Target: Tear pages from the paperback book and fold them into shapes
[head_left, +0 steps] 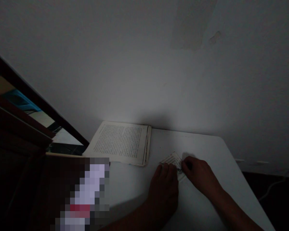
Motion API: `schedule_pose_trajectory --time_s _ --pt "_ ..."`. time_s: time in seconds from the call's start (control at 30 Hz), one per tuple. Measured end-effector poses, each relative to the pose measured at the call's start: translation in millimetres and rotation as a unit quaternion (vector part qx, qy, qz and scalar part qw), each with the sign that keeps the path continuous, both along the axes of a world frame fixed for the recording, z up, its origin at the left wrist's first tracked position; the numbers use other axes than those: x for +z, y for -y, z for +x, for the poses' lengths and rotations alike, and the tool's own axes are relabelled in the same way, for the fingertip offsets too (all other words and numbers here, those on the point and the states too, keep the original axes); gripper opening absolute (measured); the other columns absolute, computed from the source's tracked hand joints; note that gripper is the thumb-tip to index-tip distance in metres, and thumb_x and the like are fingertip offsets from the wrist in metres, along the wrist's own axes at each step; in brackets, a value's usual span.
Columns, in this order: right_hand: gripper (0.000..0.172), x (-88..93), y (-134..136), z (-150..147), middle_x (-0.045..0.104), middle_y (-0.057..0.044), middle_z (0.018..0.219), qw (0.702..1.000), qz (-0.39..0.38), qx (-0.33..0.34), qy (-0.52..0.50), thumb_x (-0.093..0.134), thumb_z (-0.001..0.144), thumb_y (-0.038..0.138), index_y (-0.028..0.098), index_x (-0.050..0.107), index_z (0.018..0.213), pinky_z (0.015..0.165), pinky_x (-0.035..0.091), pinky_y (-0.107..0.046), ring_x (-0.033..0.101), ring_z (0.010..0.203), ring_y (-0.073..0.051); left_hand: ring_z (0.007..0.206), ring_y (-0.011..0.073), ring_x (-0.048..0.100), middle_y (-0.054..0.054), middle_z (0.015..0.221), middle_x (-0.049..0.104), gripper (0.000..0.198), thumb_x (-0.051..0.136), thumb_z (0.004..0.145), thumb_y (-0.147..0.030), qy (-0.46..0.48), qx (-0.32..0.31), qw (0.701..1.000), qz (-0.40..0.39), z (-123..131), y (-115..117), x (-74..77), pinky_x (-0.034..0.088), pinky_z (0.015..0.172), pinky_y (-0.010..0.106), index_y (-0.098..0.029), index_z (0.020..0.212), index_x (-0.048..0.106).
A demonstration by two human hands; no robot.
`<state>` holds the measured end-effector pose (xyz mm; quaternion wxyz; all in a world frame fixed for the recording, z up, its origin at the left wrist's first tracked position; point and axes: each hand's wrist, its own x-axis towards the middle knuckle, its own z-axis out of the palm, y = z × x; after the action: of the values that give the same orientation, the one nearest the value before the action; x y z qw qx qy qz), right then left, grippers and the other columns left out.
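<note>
A small piece of printed paper [173, 158], folded with a pointed top corner, lies on the white table [132, 183]. My left hand [164, 187] rests over its left and lower part, fingers bent and close together, holding it against the tabletop. At the paper's right edge, my right hand [199, 172] has thumb and forefinger pinched on it. A dark line, perhaps a fold or a shadow, runs between the two hands. Much of the paper's lower part is hidden under my left fingers.
An open-faced stack of printed pages [120, 141] lies at the table's back left, against the grey wall [125, 70]. Dark wooden furniture [19, 144] stands to the left, beside a blurred-out patch [86, 192]. A pale cable [271, 186] runs at the right.
</note>
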<state>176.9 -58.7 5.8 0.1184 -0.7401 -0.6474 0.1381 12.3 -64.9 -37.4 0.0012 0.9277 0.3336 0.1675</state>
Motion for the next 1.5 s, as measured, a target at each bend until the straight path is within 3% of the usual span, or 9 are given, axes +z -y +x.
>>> schedule_pose_trajectory --time_s 0.2,0.63,0.93,1.1,1.5 --pt "0.024 2.7 0.6 -0.5 0.068 -0.005 0.07 1.0 0.0 -0.002 -0.003 0.042 0.084 0.028 0.019 0.06 0.07 0.061 0.04 -0.028 0.064 0.065 -0.02 0.115 0.0307 0.043 0.015 0.125 0.049 0.044 0.042 0.079 -0.012 -0.001 0.007 1.0 0.003 0.6 0.0 -1.9 0.031 0.102 0.046 -0.002 0.122 0.047" --pt "0.023 0.6 0.5 0.0 0.068 -0.005 0.072 1.0 0.004 -0.004 -0.007 0.043 0.083 0.028 0.019 0.062 0.072 0.06 0.04 -0.027 0.064 0.066 -0.019 0.102 0.0278 0.047 0.01 0.109 0.053 0.024 0.044 0.083 -0.012 -0.021 0.017 0.999 -0.031 -0.6 -1.9 13.8 0.04 0.09 0.045 -0.011 0.103 0.058" --pt "0.025 6.1 2.1 -1.3 0.068 -0.005 0.071 1.0 -0.001 -0.007 -0.007 0.043 0.084 0.028 0.018 0.062 0.071 0.059 0.04 -0.027 0.064 0.064 -0.019 0.106 0.0325 0.044 0.01 0.111 0.053 0.032 0.049 0.084 -0.019 -0.013 0.079 0.997 -0.007 -2.0 0.2 24.9 0.042 0.084 0.049 -0.015 0.116 0.053" --pt "0.026 3.1 2.8 -0.1 0.069 -0.006 0.069 1.0 0.006 -0.006 -0.014 0.042 0.084 0.029 0.019 0.063 0.072 0.06 0.041 -0.028 0.064 0.064 -0.019 0.106 0.0341 0.043 0.011 0.114 0.053 0.034 0.049 0.084 -0.022 -0.014 0.083 0.996 -0.01 -4.0 -0.4 26.6 0.042 0.083 0.052 -0.017 0.117 0.052" --pt "0.037 12.3 -1.4 32.5 0.067 -0.001 0.064 0.989 -0.004 0.02 -0.144 0.041 0.086 0.041 0.019 0.066 0.067 0.06 0.044 -0.028 0.062 0.062 -0.019 0.101 0.031 0.047 0.011 0.11 0.055 0.032 0.053 0.083 -0.024 -0.01 0.067 0.998 -0.014 -4.5 -7.9 30.7 0.042 0.084 0.048 -0.017 0.114 0.056"
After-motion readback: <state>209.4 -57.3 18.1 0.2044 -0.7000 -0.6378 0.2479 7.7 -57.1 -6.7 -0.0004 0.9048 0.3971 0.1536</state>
